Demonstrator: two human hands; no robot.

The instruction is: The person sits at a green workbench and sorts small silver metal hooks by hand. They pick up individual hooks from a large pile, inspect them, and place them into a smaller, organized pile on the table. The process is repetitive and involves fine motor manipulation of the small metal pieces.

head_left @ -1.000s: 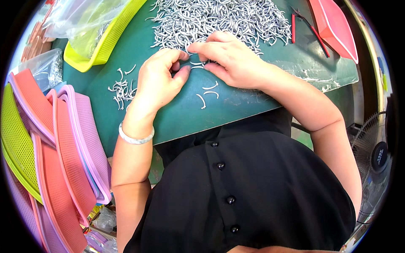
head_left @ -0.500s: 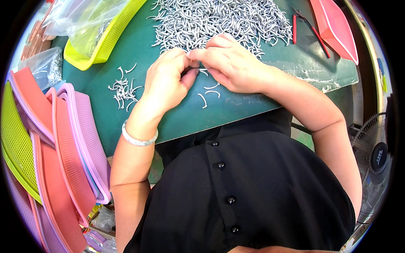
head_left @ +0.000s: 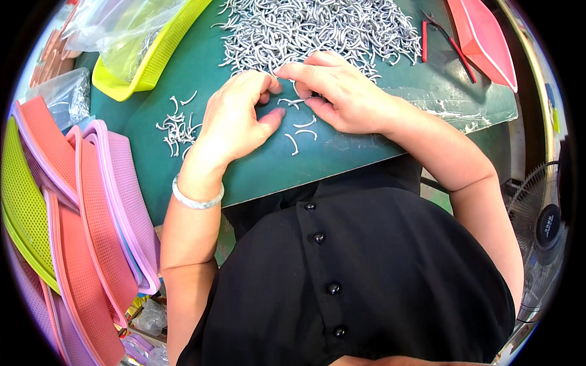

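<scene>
My left hand hovers over the green table with thumb and fingers apart and nothing visible between them. Opposite it, my right hand has its index finger stretched out and its thumb apart below. Under and between the fingertips lie a few small curved silver-grey pieces. Some more loose curved pieces rest just nearer to me. Beyond both hands spreads a large heap of the same grey pieces. A smaller pile sits left of my left wrist.
At the far left a yellow-green basket holds clear plastic bags. Red-handled pliers lie at the far right beside a pink basket. Stacked pink, purple and green baskets stand left of the table. A fan is at the right.
My hands, which met at the fingertips, have moved apart, the left one slightly leftward. The fingers have spread, and more small curved pieces show on the table between them.
</scene>
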